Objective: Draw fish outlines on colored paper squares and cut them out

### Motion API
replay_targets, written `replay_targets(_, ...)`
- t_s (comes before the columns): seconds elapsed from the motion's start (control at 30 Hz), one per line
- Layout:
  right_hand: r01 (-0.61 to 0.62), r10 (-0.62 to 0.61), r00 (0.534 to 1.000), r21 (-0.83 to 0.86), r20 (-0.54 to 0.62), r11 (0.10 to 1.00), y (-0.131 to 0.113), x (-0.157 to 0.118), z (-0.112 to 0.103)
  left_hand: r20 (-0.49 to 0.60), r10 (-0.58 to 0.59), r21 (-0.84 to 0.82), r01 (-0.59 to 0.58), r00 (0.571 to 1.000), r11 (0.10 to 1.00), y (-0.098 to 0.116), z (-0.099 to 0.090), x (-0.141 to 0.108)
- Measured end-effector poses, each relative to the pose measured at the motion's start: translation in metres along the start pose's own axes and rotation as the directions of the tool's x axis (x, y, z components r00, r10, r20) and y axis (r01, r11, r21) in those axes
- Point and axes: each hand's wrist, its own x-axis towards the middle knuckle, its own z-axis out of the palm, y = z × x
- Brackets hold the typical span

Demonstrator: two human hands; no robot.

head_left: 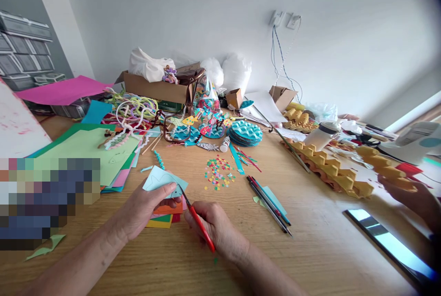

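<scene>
A light blue paper (159,180) with a drawn outline is pinched in my left hand (156,202), thumb on top. My right hand (215,227) is wrapped round red-handled scissors (201,227), whose blades reach the paper's right edge. Beneath my left hand lie coloured paper pieces (160,221), orange, green and yellow among them. Just beyond the scissors, small round confetti (219,172) is spread on the wooden table (227,199). To the right of my right hand lie several pens (267,204) beside a blue paper strip (277,200).
Large coloured sheets (99,153) and pipe cleaners (138,107) cover the left. Behind stand a cardboard box (155,91), paper fish (189,120) and blue scalloped discs (245,133). At right are yellow egg cartons (327,169), a phone (389,241) and another person's hand (406,195) holding a carton piece.
</scene>
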Motion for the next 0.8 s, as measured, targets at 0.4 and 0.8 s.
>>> replay_targets(0.4,0.024,-0.024,1.000,0.003,0.018,1.000,0.0006,0.0007,-0.0013,0.084,-0.002,0.007,0.001,0.996,1.000,-0.0069,-0.0046,0.0033)
replay_targets(0.8,0.015,-0.014,1.000,-0.022,0.011,1.000,-0.0033,-0.0015,-0.0022,0.092,0.015,0.034,-0.018,0.996,0.999,-0.0039,-0.0040,0.0031)
